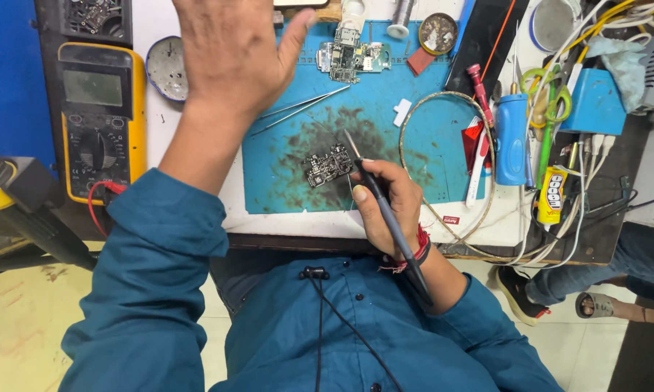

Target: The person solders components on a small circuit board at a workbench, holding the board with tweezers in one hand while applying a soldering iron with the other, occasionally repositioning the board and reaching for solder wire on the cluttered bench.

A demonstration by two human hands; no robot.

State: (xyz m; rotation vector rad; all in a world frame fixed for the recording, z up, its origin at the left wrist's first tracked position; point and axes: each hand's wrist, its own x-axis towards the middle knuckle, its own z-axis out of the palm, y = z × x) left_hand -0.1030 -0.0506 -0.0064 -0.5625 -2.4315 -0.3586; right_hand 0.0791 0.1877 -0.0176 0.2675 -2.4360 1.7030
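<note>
On the blue work mat (414, 138), stained dark near its middle, lay a small dark circuit board (327, 165), and the tip of a soldering iron (385, 210) hovered just beside its right edge, perhaps touching it; I could not tell which. The person's right hand (381, 203) had the iron in a pen-like grasp, fingers curled round the slim dark handle, which ran back over the wrist with its red thread band. The left hand (229, 51) was raised above the bench, flat and wide open, fingers together and thumb spread, with nothing in it.

Beneath that raised hand a pair of metal tweezers (301, 109) lay slantwise on the mat's upper left. Further up the mat sat a second, greenish circuit board (352, 58). To the left of the mat stood a yellow multimeter (98, 120), with a small round dish (166, 69) between it and the raised wrist. To the right, a loop of braided cable (450, 167) curved over the mat's edge, and near it lay a blue cylindrical tool (512, 138), green-handled scissors (548, 109) and a small yellow tube (550, 196). Both sleeves were teal. A sandalled foot of another person (606, 305) showed at the lower right.
</note>
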